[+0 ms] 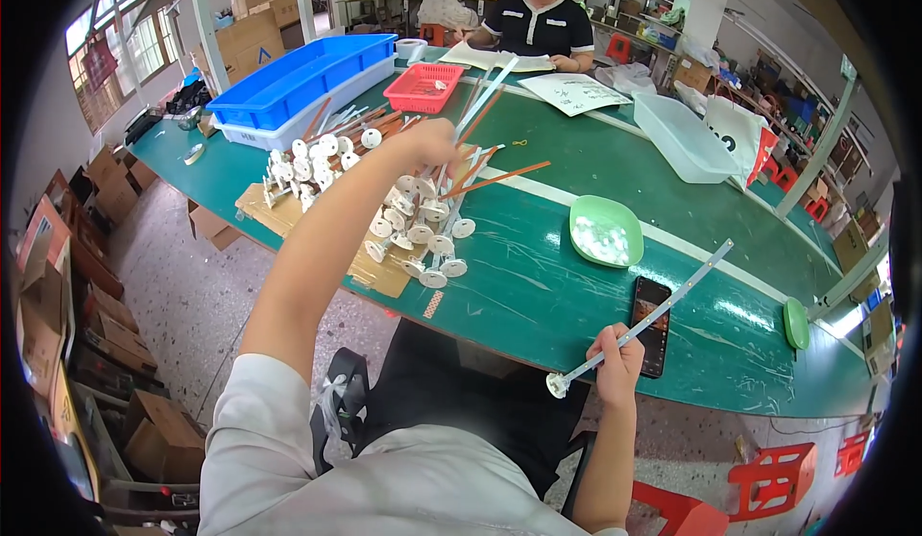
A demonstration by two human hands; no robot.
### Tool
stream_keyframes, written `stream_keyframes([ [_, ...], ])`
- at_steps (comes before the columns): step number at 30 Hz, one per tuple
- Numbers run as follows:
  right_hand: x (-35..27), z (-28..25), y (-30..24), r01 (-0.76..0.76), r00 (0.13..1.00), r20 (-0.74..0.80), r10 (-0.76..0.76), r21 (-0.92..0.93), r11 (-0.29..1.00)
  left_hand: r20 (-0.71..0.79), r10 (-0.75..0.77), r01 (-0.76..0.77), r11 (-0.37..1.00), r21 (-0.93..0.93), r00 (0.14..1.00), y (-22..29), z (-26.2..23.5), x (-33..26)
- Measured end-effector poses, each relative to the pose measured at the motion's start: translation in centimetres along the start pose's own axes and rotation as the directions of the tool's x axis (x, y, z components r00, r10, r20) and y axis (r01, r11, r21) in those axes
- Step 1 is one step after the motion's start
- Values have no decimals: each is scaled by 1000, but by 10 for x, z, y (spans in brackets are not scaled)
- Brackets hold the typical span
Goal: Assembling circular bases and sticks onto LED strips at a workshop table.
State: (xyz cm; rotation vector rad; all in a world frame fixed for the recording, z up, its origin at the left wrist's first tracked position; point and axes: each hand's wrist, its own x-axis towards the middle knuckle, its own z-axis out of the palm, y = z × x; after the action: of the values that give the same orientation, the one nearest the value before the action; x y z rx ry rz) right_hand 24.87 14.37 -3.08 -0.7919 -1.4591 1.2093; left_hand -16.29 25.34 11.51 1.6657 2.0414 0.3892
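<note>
My right hand (619,368) is closed around a long pale strip (680,292) with a white round disc (557,384) at its lower end. The strip slants up to the right over the table's near edge. Stretched across the table, my left hand (437,147) has its fingers closed round pale and brown strips (488,99) at the far side of a pile. White discs on short stems (432,257) crowd that pile, facing me, with brown and pale strips running away from them. Part of the left fingers is hidden behind the hand itself.
Cardboard (384,272) lies under the pile on the green table (519,315). A phone (653,349) and a green bowl (605,231) of small pale pieces stand right. Farther off are a red basket (423,89), blue tray (288,80) and clear bin (677,137); a person (538,22) sits opposite.
</note>
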Motion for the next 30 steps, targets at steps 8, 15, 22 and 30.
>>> stream_keyframes([
  [8,1,-2,2,-41,999,14,40,67,997,-78,181,-186,981,-62,980,16,-32,-34],
  [15,-3,-2,1,-39,999,-12,40,87,995,-138,262,-279,951,-132,955,45,-50,-74],
  [22,28,19,-23,87,994,49,-95,144,986,-405,396,-553,720,-419,824,88,11,-93],
  [30,82,56,-81,119,990,-68,-124,-78,990,-360,467,-587,587,-558,808,106,115,-88],
])
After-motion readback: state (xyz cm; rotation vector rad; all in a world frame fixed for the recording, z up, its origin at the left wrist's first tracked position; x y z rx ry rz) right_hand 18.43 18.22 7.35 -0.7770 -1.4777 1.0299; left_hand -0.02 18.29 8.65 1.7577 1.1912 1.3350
